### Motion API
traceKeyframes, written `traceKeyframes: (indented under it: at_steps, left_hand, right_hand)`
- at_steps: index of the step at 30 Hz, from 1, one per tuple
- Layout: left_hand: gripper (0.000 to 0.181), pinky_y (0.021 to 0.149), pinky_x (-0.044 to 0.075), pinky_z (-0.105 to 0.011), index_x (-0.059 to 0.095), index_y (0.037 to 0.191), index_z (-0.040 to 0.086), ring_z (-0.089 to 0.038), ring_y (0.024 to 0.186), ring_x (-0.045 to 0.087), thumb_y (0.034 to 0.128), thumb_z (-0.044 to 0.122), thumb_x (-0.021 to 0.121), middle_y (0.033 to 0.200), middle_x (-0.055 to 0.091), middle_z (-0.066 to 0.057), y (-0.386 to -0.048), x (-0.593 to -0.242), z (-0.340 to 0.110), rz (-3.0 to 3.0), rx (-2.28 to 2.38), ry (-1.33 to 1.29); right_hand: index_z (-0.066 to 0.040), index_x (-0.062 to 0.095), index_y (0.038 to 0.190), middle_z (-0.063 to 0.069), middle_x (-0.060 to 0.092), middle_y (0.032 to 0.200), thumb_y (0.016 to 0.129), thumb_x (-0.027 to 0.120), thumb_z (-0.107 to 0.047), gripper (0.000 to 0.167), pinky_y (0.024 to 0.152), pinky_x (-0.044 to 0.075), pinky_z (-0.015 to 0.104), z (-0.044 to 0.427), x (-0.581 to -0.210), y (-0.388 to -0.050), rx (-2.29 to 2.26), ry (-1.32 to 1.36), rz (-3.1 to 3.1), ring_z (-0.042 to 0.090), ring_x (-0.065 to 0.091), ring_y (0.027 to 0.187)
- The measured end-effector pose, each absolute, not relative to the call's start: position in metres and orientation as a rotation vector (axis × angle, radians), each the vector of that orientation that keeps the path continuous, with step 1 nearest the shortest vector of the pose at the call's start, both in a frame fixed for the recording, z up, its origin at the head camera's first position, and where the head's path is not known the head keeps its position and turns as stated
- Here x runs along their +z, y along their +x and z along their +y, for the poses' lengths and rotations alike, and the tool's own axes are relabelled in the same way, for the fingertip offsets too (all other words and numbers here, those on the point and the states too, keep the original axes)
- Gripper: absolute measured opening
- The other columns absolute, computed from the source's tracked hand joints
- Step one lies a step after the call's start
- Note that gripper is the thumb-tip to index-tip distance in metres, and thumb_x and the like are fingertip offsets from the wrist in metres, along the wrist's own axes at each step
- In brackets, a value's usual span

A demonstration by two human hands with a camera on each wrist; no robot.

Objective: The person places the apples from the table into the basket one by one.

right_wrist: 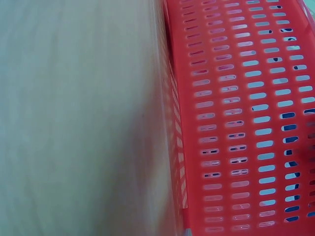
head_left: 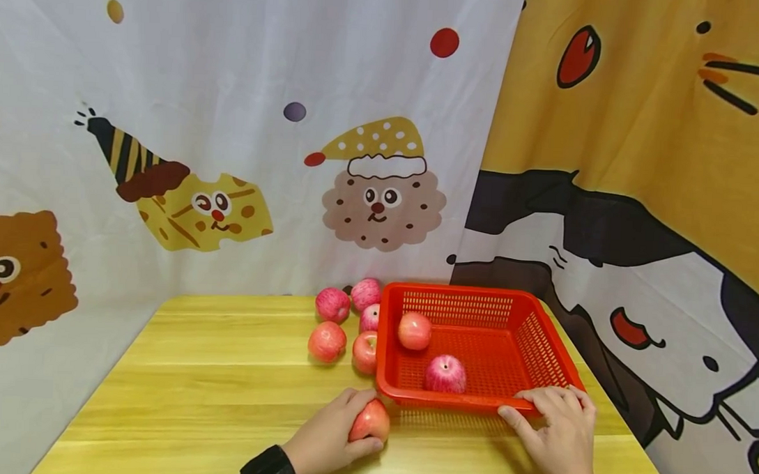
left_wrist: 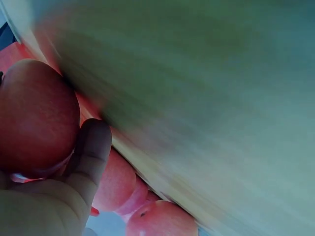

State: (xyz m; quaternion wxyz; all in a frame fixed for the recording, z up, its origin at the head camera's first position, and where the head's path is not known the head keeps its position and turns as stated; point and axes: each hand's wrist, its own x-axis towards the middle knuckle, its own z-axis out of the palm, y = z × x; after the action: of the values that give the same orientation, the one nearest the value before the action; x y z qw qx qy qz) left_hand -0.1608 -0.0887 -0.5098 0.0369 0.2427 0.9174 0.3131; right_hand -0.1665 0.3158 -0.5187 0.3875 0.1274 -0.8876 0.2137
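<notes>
In the head view my left hand (head_left: 334, 431) grips an apple (head_left: 371, 421) in front of the basket's near left corner. The left wrist view shows that apple (left_wrist: 37, 118) large, with a finger of the hand (left_wrist: 74, 191) against it. My right hand (head_left: 557, 428) holds the near rim of the red basket (head_left: 449, 400) toward its right corner, thumb in front and fingers over the rim. Two apples lie inside, one (head_left: 414, 331) at the left and one (head_left: 446, 374) near the front wall. The right wrist view shows the basket's slotted wall (right_wrist: 246, 118); the hand is outside that view.
Several apples (head_left: 328, 342) lie on the wooden table (head_left: 211, 377) just left of the basket, some against its wall. A patterned curtain (head_left: 235, 64) hangs behind the table and along its right side.
</notes>
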Motion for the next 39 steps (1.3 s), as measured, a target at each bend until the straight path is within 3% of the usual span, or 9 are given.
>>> traceKeyframes:
  at_steps: [9, 19, 26, 31, 39]
  left_hand:
    - [0.076, 0.087, 0.059, -0.03, 0.053, 0.153, 0.024, -0.006, 0.104, 0.063, 0.0905, 0.056, 0.082, 0.133, 0.061, 0.001, -0.154, -0.51, -0.093, 2.778, 0.929, 0.797]
    - [0.075, 0.092, 0.062, -0.037, 0.05, 0.156, 0.025, -0.013, 0.113, 0.065, 0.093, 0.055, 0.079, 0.14, 0.06, 0.002, -0.155, -0.492, -0.107, 2.921, 1.028, 0.751]
    - [0.079, 0.105, 0.06, -0.044, 0.05, 0.155, 0.018, -0.017, 0.124, 0.065, 0.0897, 0.042, 0.087, 0.14, 0.061, -0.002, -0.181, -0.458, -0.094, 3.053, 1.274, 0.797]
    - [0.078, 0.11, 0.057, -0.049, 0.048, 0.156, 0.016, -0.023, 0.132, 0.062, 0.0924, 0.044, 0.084, 0.148, 0.059, -0.007, -0.207, -0.438, -0.067, 2.979, 1.38, 0.78]
    - [0.078, 0.11, 0.053, -0.045, 0.048, 0.156, 0.019, -0.024, 0.126, 0.059, 0.0941, 0.055, 0.077, 0.138, 0.064, -0.006, -0.25, -0.444, -0.024, 3.144, 0.818, 0.875]
  right_hand:
    - [-0.017, 0.078, 0.091, 0.004, 0.078, 0.09, 0.071, 0.095, -0.042, 0.037, 0.112, 0.023, 0.049, 0.316, -0.519, -0.166, 0.542, 0.329, -2.263, 0.029, 0.058, 0.101]
    - [-0.016, 0.078, 0.091, 0.005, 0.078, 0.089, 0.074, 0.092, -0.049, 0.04, 0.111, 0.024, 0.051, 0.315, -0.518, -0.167, 0.542, 0.347, -2.25, 0.03, 0.059, 0.101]
    - [-0.017, 0.078, 0.09, 0.004, 0.078, 0.089, 0.076, 0.089, -0.058, 0.044, 0.108, 0.025, 0.056, 0.314, -0.516, -0.165, 0.559, 0.353, -2.206, 0.03, 0.059, 0.098]
    - [-0.017, 0.078, 0.091, 0.003, 0.078, 0.09, 0.072, 0.094, -0.046, 0.038, 0.109, 0.024, 0.052, 0.314, -0.516, -0.165, 0.548, 0.337, -2.251, 0.028, 0.058, 0.1]
    - [-0.019, 0.077, 0.09, 0.001, 0.077, 0.089, 0.071, 0.095, -0.043, 0.036, 0.109, 0.024, 0.05, 0.315, -0.516, -0.166, 0.537, 0.326, -2.255, 0.026, 0.058, 0.099]
